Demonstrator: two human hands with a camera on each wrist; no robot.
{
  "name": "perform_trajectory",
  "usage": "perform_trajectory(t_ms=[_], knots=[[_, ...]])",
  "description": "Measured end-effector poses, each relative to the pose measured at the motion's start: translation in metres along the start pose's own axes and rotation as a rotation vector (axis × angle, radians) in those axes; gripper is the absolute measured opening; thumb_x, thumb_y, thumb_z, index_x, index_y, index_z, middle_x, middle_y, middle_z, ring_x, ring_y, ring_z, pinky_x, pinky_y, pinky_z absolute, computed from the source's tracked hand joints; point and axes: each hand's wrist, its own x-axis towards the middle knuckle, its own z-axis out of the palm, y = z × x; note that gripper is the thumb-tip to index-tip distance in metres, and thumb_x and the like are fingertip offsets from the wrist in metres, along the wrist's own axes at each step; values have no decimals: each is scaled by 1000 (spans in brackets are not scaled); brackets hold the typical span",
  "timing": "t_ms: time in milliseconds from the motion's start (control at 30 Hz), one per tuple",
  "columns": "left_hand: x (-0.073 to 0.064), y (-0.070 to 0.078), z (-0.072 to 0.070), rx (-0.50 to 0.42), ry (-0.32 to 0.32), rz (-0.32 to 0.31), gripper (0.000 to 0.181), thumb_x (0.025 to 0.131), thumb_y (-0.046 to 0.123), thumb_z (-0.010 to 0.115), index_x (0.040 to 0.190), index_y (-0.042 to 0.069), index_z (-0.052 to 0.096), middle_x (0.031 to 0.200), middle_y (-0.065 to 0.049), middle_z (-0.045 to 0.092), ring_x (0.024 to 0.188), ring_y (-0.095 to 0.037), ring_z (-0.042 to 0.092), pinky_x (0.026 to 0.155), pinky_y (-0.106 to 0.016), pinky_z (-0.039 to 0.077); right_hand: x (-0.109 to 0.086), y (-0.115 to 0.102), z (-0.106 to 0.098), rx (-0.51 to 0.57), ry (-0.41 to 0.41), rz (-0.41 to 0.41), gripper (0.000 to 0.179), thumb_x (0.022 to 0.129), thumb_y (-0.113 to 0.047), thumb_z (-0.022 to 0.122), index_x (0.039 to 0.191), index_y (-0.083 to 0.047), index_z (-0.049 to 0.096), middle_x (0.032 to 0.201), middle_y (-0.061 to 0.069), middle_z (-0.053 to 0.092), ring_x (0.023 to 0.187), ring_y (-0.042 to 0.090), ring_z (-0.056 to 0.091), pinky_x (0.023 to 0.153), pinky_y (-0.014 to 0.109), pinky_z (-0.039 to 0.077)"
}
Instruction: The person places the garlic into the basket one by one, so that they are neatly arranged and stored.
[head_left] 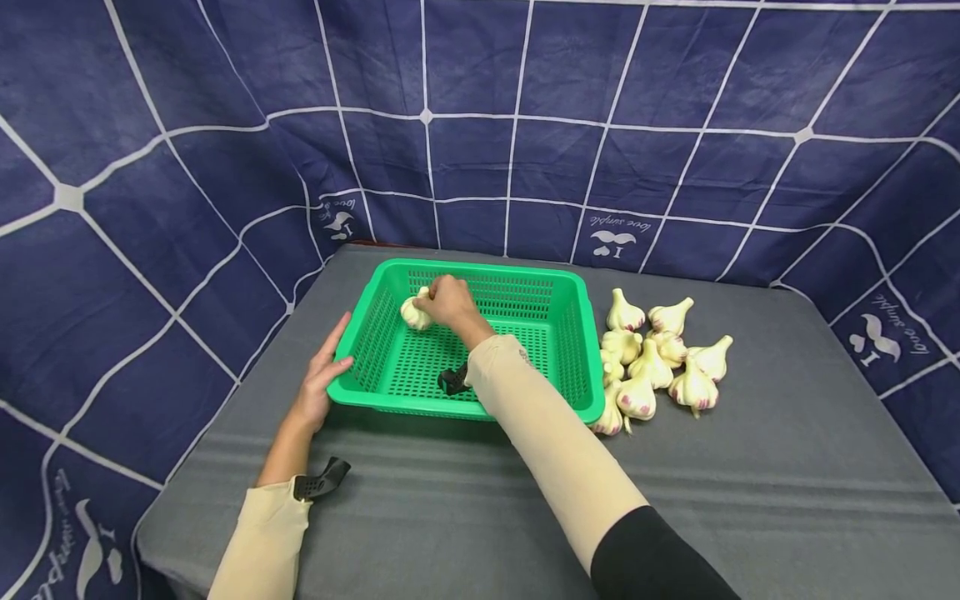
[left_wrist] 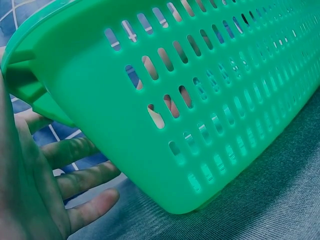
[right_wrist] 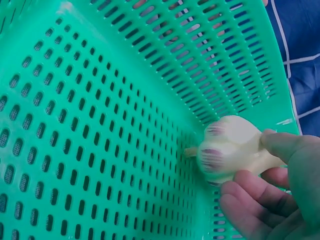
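Observation:
Inside the green plastic basket [head_left: 465, 406], toward its far left corner, my right hand [head_left: 452, 302] holds a garlic bulb [head_left: 415, 313] by its stem end. The right wrist view shows the thumb and fingers around the neck of this bulb [right_wrist: 232, 150], its purple-streaked root end toward the basket floor. Against the basket's left side rests my left hand [head_left: 318, 379], its thumb at the rim. In the left wrist view the fingers [left_wrist: 82, 182] of that hand are extended beside the outer wall, and the thumb is not clearly visible.
Several garlic bulbs [head_left: 651, 367] lie in a heap just right of the basket on the grey tabletop [head_left: 780, 467]. Blue cloth [head_left: 480, 158] with white lines hangs behind and at both sides. Each wrist carries a black strap mount [head_left: 324, 481].

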Motion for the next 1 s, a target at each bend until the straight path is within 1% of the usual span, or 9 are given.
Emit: perform_trajectory(t_ms=[100, 200, 300, 367, 533, 667, 767, 933, 1000], knots=[[1, 0, 2, -7, -3, 5, 68, 87, 0, 40, 154, -3, 26, 160, -21, 18, 147, -29, 10, 117, -42, 4, 0, 1, -1, 17, -51, -2, 32, 93, -32, 69, 108, -4, 68, 105, 6, 67, 90, 20, 58, 75, 29, 47], [2, -1, 3, -10, -6, 9, 68, 87, -1, 40, 154, -3, 26, 160, -23, 17, 147, -29, 10, 117, -41, 5, 0, 3, -2, -2, -107, -8, 39, 94, -31, 68, 121, -4, 63, 115, 8, 66, 101, 22, 58, 83, 31, 47], [3, 0, 5, -8, -12, 13, 67, 88, -1, 40, 154, -3, 26, 159, -23, 17, 148, -28, 10, 117, -41, 5, 0, 5, -3, -19, -125, -15, 45, 94, -29, 68, 130, -3, 58, 122, 11, 64, 110, 24, 58, 89, 34, 47], [4, 0, 6, -15, -12, 14, 67, 88, -1, 40, 154, -3, 26, 160, -23, 17, 148, -29, 10, 117, -41, 5, 0, 6, -4, -23, -117, -22, 47, 94, -27, 68, 132, -3, 57, 123, 12, 64, 112, 24, 58, 90, 34, 47], [5, 0, 8, -22, -11, 12, 67, 88, -1, 40, 153, -3, 26, 160, -22, 18, 147, -29, 10, 117, -41, 5, 0, 8, -6, -7, -113, -12, 47, 94, -27, 67, 134, -4, 55, 121, 12, 65, 109, 24, 59, 88, 34, 47], [4, -1, 8, -18, -18, 5, 68, 88, 0, 40, 154, -3, 26, 160, -23, 17, 147, -28, 10, 117, -40, 5, -1, 8, -11, -15, -116, 10, 51, 95, -30, 65, 137, -5, 52, 128, 12, 61, 120, 27, 54, 92, 36, 47], [3, -2, 6, -21, -14, 6, 68, 87, -1, 40, 154, -3, 26, 159, -23, 17, 147, -28, 10, 117, -40, 5, 0, 6, -17, -26, -105, 11, 55, 95, -32, 65, 140, -4, 49, 131, 13, 59, 124, 29, 51, 96, 38, 46], [2, -1, 1, -23, -5, 12, 68, 88, -2, 40, 154, -3, 26, 160, -22, 18, 148, -27, 10, 117, -40, 3, 1, 3, -32, -37, -91, 6, 56, 95, -34, 65, 140, -3, 50, 126, 13, 62, 117, 28, 58, 93, 38, 47], [1, -1, -1, -23, -2, 9, 67, 88, -2, 40, 154, -3, 26, 160, -22, 17, 148, -25, 10, 117, -41, 3, 1, 1, -39, -38, -107, 9, 57, 95, -35, 65, 140, -5, 50, 131, 12, 60, 120, 27, 55, 94, 38, 47]])
